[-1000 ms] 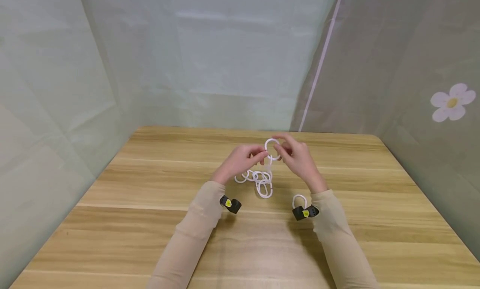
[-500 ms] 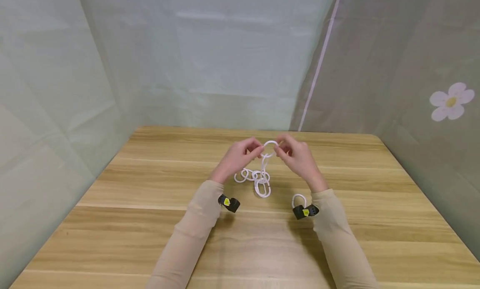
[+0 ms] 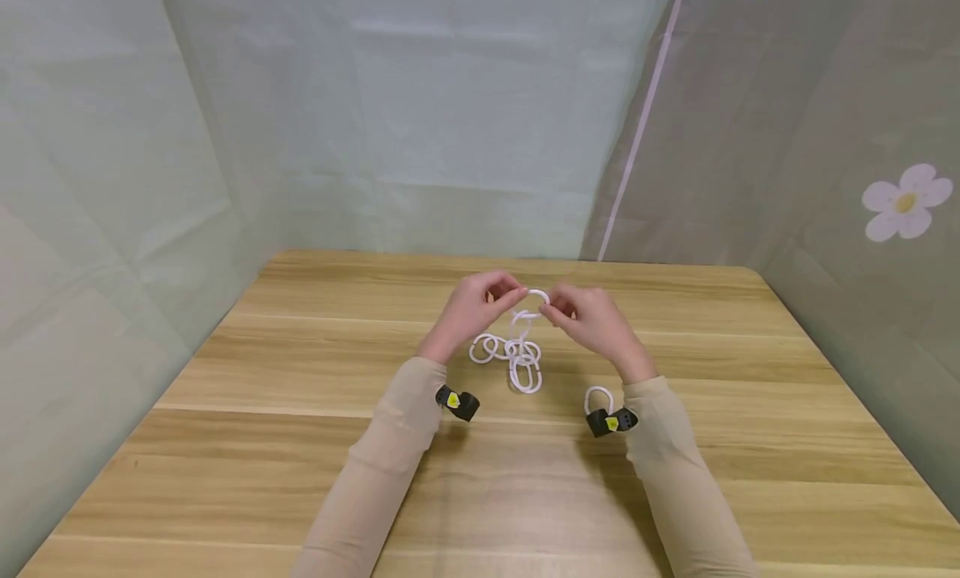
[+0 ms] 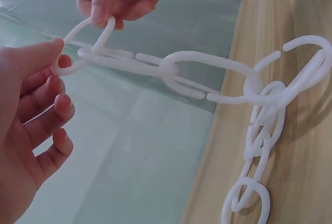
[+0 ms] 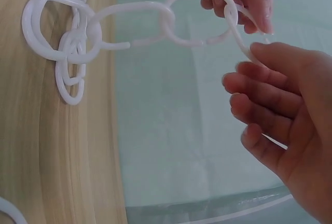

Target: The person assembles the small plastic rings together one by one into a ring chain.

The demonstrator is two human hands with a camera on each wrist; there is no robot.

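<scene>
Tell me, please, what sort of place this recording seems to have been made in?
Probably a small screened-off recording booth, not a lived-in room: a bare wooden table is enclosed by pale fabric sheets, one with a flower print, and both hands work a white plastic chain.

Your 2 hands meet over the middle of the table [image 3: 300, 445], and bare wood lies open to either side and in front of your sleeves. Directly beneath them the heap of white chain links [image 3: 513, 353] blocks a straight drop. A loose white ring [image 3: 597, 397] lies just beside your right wrist. Curtain walls [image 3: 112, 186] close the left, far and right edges.
</scene>
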